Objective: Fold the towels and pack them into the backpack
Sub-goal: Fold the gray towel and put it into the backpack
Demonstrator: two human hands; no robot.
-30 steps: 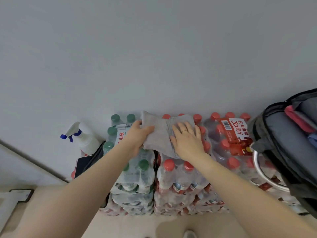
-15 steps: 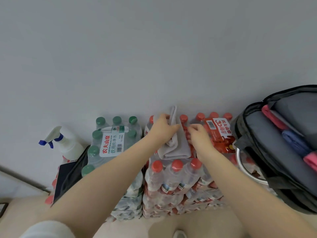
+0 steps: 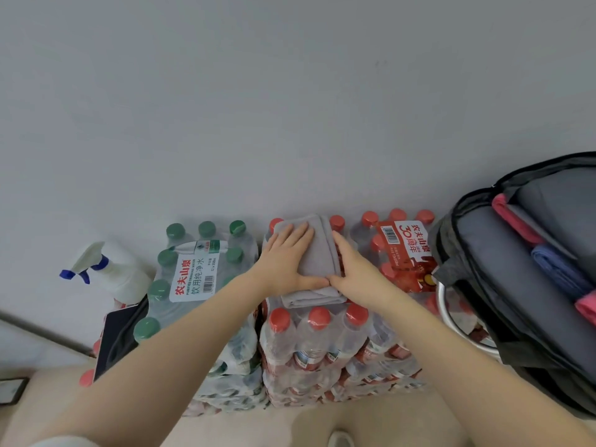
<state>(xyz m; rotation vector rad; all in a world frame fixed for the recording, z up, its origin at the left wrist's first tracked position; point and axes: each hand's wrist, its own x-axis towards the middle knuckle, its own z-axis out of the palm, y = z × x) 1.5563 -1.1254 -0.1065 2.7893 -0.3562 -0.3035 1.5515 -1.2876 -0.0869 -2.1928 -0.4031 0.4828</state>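
Head view: grey towel [image 3: 317, 253] lies folded on red-capped bottle pack [image 3: 319, 337], pressed flat by left hand [image 3: 287, 262] & right hand [image 3: 354, 269], palms open, nothing gripped. Pink & blue towels are already packed in backpack [image 3: 503, 253]; grey one is not yet in.

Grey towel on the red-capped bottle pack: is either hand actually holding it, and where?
Neither hand grips it. The left hand lies flat on top of the folded grey towel; the right hand presses against its right edge, thumbs meeting near the front fold.

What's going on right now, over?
Left hand flat on towel, right hand at its edge. Towel folded, on red-capped bottles. Backpack open at right, path clear.
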